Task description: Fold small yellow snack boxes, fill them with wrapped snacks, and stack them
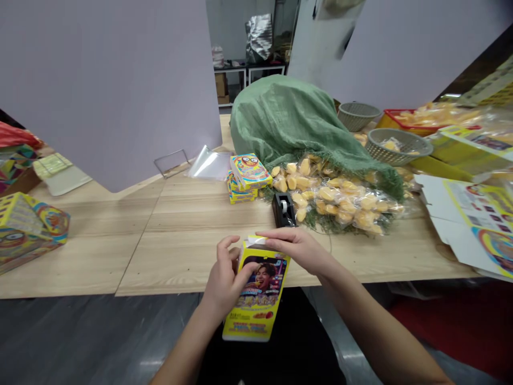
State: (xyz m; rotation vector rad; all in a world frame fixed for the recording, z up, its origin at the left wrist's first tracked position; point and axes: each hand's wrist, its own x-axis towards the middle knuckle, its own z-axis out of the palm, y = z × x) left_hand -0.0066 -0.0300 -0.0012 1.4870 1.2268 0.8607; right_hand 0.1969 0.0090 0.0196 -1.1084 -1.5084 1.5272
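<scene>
From where I stand, the left hand (224,283) has the yellow printed carton (260,299) clamped along its side, thumb on the printed face, while the right hand (296,248) lies across the carton's far end, its fingers reaching over a white strip (256,240). The 2 hands are just apart, both on the carton, which is held at the near edge of the wooden tabletop (180,251). Its long axis runs away from the person, tilted slightly, with the far end pointing into the table. Just beyond sits a black tape dispenser (282,211), with a stack of small yellow boxes (245,179) to its left and a heap of clear-wrapped yellow pieces (340,200) to its right.
</scene>
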